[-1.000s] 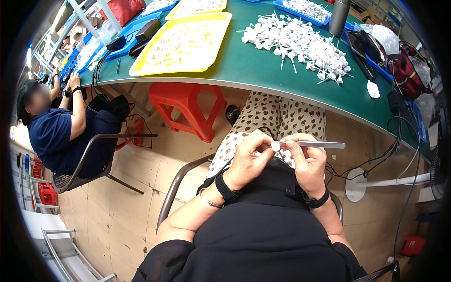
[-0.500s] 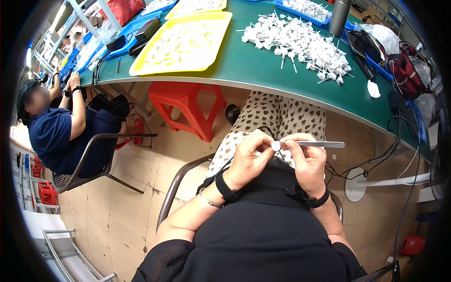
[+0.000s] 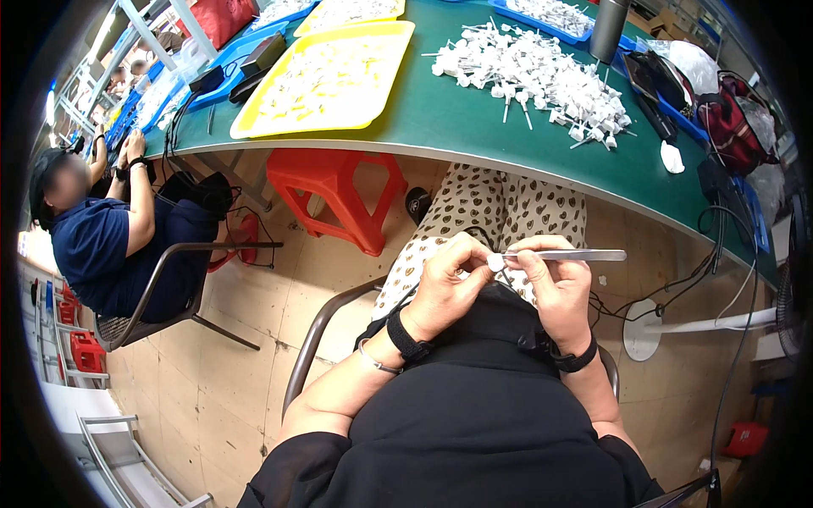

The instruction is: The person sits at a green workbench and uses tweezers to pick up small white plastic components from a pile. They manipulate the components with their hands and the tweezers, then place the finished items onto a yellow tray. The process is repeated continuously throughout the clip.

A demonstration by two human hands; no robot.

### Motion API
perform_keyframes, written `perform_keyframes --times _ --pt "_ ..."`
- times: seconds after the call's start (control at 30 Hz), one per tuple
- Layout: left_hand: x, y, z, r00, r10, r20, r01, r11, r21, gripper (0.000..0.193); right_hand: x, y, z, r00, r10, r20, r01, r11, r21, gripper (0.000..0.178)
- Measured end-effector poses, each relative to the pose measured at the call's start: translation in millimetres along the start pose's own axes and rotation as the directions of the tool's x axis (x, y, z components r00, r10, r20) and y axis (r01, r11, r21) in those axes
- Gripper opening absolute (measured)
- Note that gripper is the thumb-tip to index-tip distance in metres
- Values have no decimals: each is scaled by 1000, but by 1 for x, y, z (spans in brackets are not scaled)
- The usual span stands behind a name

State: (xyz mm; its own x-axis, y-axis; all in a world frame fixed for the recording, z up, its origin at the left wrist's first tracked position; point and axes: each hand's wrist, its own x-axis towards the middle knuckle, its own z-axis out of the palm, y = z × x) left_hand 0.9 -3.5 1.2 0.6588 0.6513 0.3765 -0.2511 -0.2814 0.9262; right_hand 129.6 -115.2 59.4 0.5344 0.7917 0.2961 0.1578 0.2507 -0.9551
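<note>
Above my lap, my left hand (image 3: 456,284) pinches a small round white plastic part (image 3: 496,262) between thumb and fingers. My right hand (image 3: 555,284) is closed round metal tweezers (image 3: 589,254), whose wide end sticks out to the right. The tips of the tweezers meet the white part, though my fingers hide the exact contact. On the green table (image 3: 423,114) ahead lies a heap of white plastic parts with thin stems (image 3: 529,76). To its left, a yellow tray (image 3: 385,93) holds many small white and yellow pieces.
A red stool (image 3: 334,195) stands under the table edge. Farther right are a grey bottle (image 3: 610,30), a dark red bag (image 3: 732,127) and hanging cables (image 3: 711,254). At the left, a seated co-worker (image 3: 102,224) works at the same bench. A white fan base (image 3: 644,330) stands on the floor.
The tweezers and my right hand have shifted very slightly up and to the right. My left hand keeps its pinch on the white part, almost still.
</note>
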Motion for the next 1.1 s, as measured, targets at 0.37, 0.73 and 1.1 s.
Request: perform_keyframes --times 0.37,0.73,1.1 --pt "1 -2 -1 998 64 14 -65 996 59 9 -3 3 1 995 -100 30 103 982 -158 8" --pt "1 1 -1 998 55 4 -55 998 25 8 -1 3 1 992 -116 45 123 973 -193 8" --pt "1 0 0 999 44 14 -44 999 26 11 -2 6 -1 990 -130 61 141 963 -230 7"
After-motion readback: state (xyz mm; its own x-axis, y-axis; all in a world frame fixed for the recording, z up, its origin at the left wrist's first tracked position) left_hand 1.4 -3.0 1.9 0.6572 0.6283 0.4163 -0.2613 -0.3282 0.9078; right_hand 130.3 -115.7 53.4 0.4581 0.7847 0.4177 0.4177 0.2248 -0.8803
